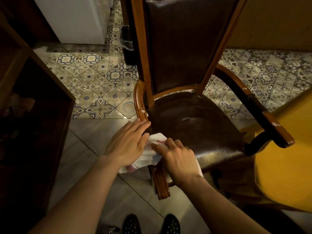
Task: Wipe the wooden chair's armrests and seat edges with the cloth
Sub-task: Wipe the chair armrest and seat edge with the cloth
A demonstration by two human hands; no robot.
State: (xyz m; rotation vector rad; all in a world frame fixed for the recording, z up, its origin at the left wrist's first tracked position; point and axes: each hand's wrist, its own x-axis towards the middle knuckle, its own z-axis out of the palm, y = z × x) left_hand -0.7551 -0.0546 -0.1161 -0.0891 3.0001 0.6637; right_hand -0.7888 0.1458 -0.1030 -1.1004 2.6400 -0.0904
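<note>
A wooden chair [207,68] with a dark leather seat [194,125] and back stands in front of me. Its left armrest [140,102] curves down toward me; the right armrest [270,119] runs off to the right. A white cloth with reddish stripes [148,157] is draped over the left armrest's near part. My left hand [128,142] lies flat on the cloth and the armrest, fingers together. My right hand [179,157] presses on the cloth from the seat side, fingers curled over it. The armrest under the cloth is hidden.
A dark wooden cabinet [25,115] stands close on the left. A yellow surface [283,157] sits right of the chair. A white appliance [79,19] and a black bin [127,41] stand behind on the patterned tile floor [94,85]. My shoes [150,224] show at the bottom.
</note>
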